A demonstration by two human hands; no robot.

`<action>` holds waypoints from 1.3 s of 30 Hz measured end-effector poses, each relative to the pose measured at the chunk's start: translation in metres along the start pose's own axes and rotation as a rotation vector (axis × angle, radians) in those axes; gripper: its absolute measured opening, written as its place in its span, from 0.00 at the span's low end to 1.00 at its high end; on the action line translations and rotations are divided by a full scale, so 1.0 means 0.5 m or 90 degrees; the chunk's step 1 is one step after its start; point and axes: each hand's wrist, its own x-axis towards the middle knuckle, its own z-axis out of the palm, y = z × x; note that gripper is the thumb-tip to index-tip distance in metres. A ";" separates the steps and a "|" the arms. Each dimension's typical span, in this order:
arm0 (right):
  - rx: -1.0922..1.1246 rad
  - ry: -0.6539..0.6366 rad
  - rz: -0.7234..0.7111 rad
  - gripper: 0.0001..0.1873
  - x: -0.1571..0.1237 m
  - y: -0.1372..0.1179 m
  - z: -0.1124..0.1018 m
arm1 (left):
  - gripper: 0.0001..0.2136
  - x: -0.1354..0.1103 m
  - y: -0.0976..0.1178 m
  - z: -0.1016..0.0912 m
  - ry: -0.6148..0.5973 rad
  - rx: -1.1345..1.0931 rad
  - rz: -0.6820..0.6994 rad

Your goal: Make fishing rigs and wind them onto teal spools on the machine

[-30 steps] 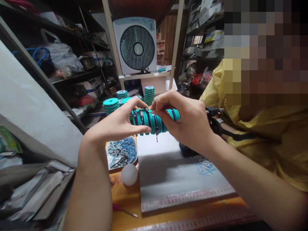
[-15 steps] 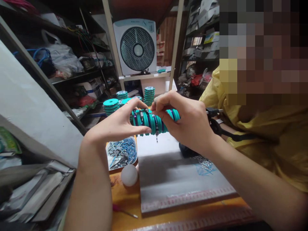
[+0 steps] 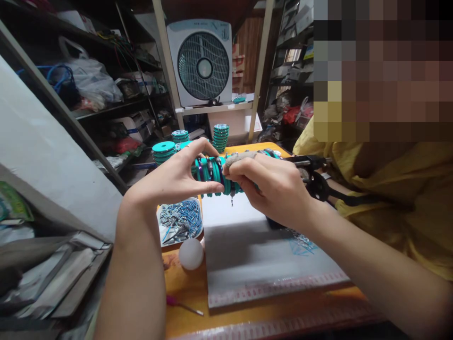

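A row of teal rings (image 3: 212, 174) with dark wound wire and a small metal tip dangling below is held in the air above the table. My left hand (image 3: 170, 182) pinches its left end between thumb and fingers. My right hand (image 3: 272, 189) is closed round its right part, with a taped fingertip resting on top of the rings. Below them lies a grey mat (image 3: 255, 250) on the orange table.
A tray of small blue-grey metal parts (image 3: 180, 221) and a white ball (image 3: 191, 253) sit left of the mat. Stacks of teal spools (image 3: 220, 137) stand behind, under a box fan (image 3: 203, 61). A person in yellow (image 3: 389, 189) sits right, beside a black tool (image 3: 314, 182). Shelves crowd both sides.
My right hand has turned over the rings, its fingers now lying on top and covering their right end. The view has shifted slightly downward.
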 end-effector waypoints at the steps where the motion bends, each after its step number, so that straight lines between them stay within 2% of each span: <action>1: -0.010 0.004 -0.008 0.10 -0.002 -0.001 0.002 | 0.23 0.000 0.000 0.001 -0.002 -0.005 -0.004; 5: -0.029 0.003 -0.036 0.10 -0.006 -0.002 0.004 | 0.24 0.000 -0.004 0.004 0.002 -0.032 -0.013; 11: -0.062 -0.007 -0.138 0.10 -0.006 0.002 0.003 | 0.22 0.000 -0.004 0.004 -0.007 -0.067 -0.020; 17: 0.005 0.037 -0.034 0.13 -0.028 0.000 0.009 | 0.22 -0.001 -0.001 0.003 -0.007 -0.047 -0.019; 24: 0.017 0.042 -0.083 0.17 -0.055 0.011 0.026 | 0.22 -0.001 -0.004 0.005 -0.003 -0.046 -0.008; 27: 0.035 0.016 -0.080 0.18 -0.048 0.009 0.018 | 0.23 -0.001 -0.004 0.003 -0.001 -0.038 -0.017; 30: 0.031 -0.017 -0.008 0.14 -0.022 0.004 -0.005 | 0.23 -0.001 -0.001 0.002 -0.008 -0.058 -0.023; 33: 0.006 -0.084 0.047 0.13 0.012 0.008 -0.025 | 0.24 -0.004 0.001 0.002 -0.034 -0.115 -0.046; 36: 0.011 -0.154 0.012 0.14 0.037 0.019 -0.026 | 0.27 -0.007 0.001 0.002 -0.052 -0.129 -0.067; 39: 0.009 -0.182 -0.008 0.13 0.049 0.028 -0.017 | 0.26 -0.007 0.000 0.002 -0.053 -0.127 -0.055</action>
